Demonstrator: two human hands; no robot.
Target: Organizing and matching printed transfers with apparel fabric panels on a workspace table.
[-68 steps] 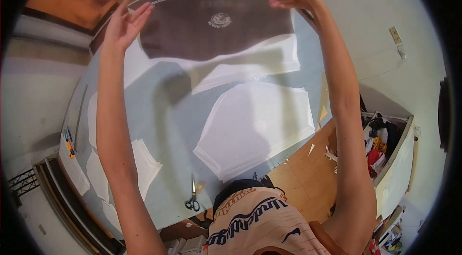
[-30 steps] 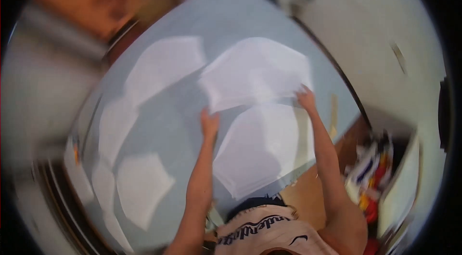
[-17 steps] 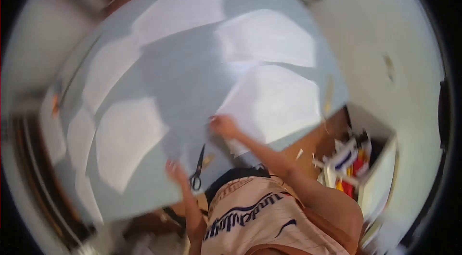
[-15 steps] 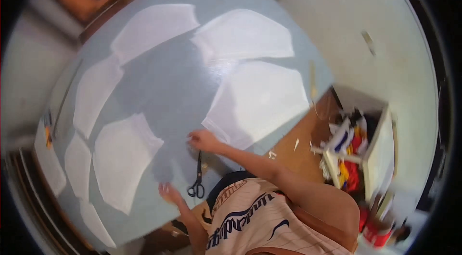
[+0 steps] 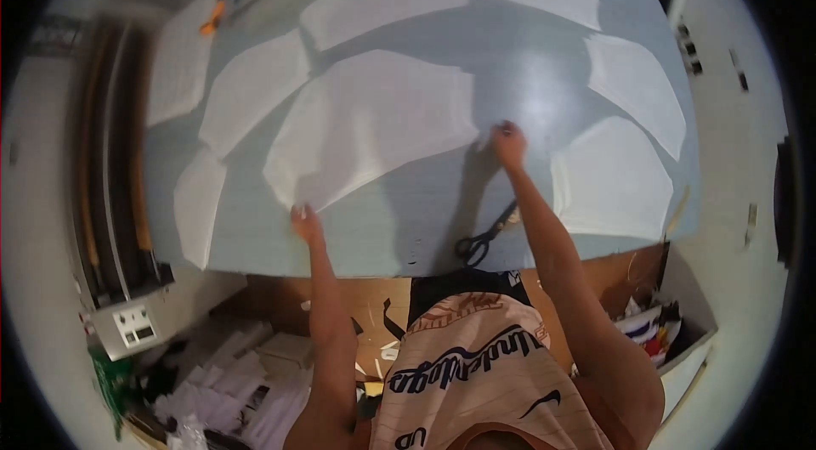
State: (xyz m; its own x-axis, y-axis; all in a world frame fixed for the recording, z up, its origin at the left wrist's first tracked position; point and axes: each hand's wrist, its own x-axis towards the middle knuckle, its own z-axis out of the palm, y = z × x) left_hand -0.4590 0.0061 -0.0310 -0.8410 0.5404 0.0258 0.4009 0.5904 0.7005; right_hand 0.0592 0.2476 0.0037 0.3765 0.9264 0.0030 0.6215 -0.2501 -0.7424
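Half-curled left hand point(image 5: 307, 224) at white piece point(image 5: 374, 123)

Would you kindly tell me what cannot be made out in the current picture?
Scissors: head view, blade tip seems hidden behind the right forearm.
Left hand: head view, blur hides whether it touches the large white piece.
Right hand: head view, curled fingers and blur hide whether it holds anything.
Orange tool: head view, too blurred to tell its kind.

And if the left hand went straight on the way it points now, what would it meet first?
Most likely the large white piece: its near edge lies right at the left hand, though I can't tell whether they already touch.
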